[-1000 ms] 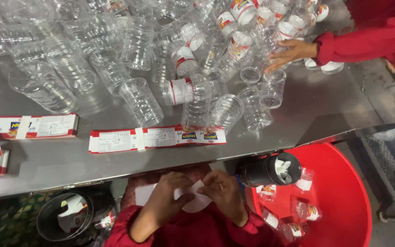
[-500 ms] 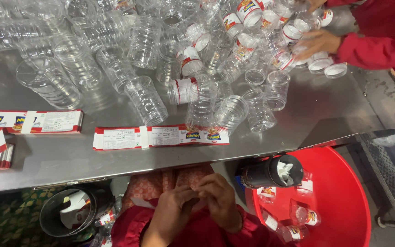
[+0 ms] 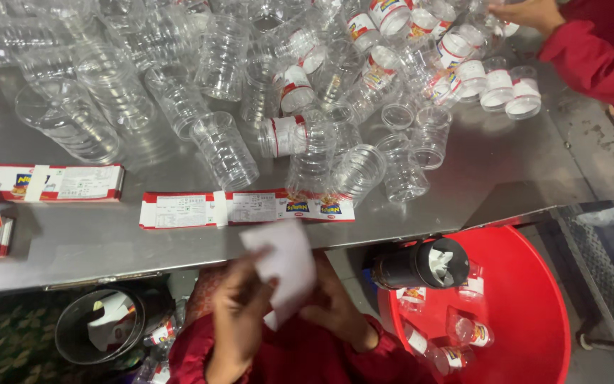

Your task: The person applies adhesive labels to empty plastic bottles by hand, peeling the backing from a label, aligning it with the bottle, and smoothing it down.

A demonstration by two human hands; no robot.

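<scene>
Head view showed a white paper slip (image 3: 283, 264) held below the worktop (image 3: 463, 181) edge, left grip (image 3: 238, 313) and right grip (image 3: 335, 309) both pinched on it. Clear plastic cups (image 3: 222, 146) crowded the steel surface, some labelled. Red-and-white label strips (image 3: 246, 208) lay flat near its edge. A red tub (image 3: 527, 299) held labelled cups.

Brushed metal table (image 3: 506, 178), glossy clear plastic cups (image 3: 225, 149), seemingly matt white paper sheet (image 3: 282, 263).

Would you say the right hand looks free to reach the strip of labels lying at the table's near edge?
Probably not yet: the right hand and left hand both hold a white sheet, though nothing lies between them and the label strip.
</scene>
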